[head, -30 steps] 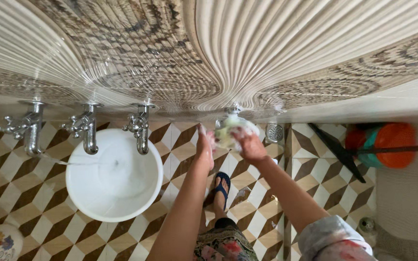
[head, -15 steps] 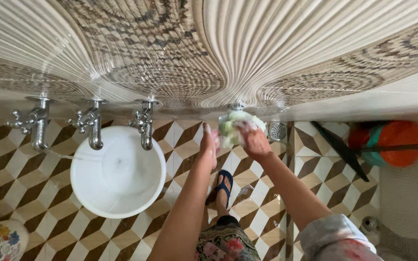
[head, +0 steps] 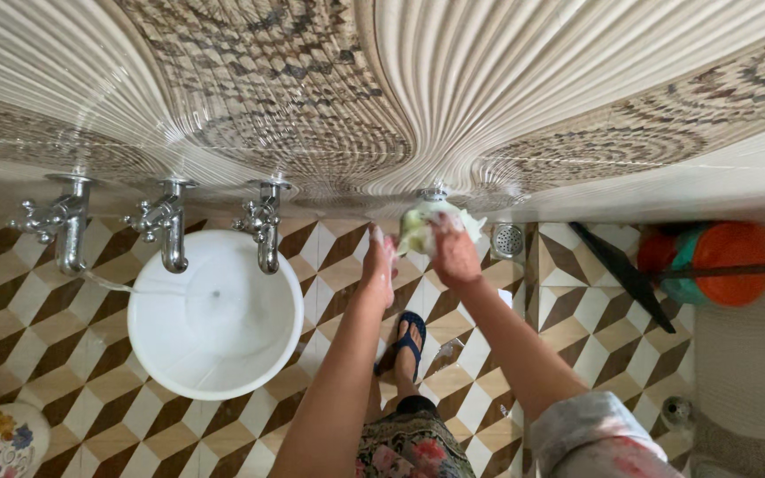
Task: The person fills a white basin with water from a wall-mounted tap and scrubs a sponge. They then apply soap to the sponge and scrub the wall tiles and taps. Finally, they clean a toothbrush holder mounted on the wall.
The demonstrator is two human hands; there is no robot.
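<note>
Both hands were raised in front of the ribbed wall tiles (head: 506,80), working at a pale green-and-white cloth (head: 424,227) bunched low against the wall, right under a small chrome fitting (head: 435,192). The right hand (head: 453,252) was clenched over the cloth from the side, fingers wrapped into the wad. The left hand (head: 379,263) lay flat beside it, fingers extended and wet or soapy, its fingertips touching the left edge of the cloth; whether it actually gripped any of it I could not tell.

To the left, three chrome taps (head: 170,232) stuck out from the wall in a row. A round white basin (head: 148,350) stood on the floor under the middle and right taps, and a thin stream of water ran from the leftmost tap toward its rim. The floor (head: 37,336) was laid in brown, beige and white cube-pattern tiles. A foot in a blue flip-flop (head: 406,341) showed between the forearms. A round floor drain (head: 507,240) sat just right of the cloth. Further right stood an orange and teal tub (head: 710,264) with a dark handle (head: 728,272) crossing it
</note>
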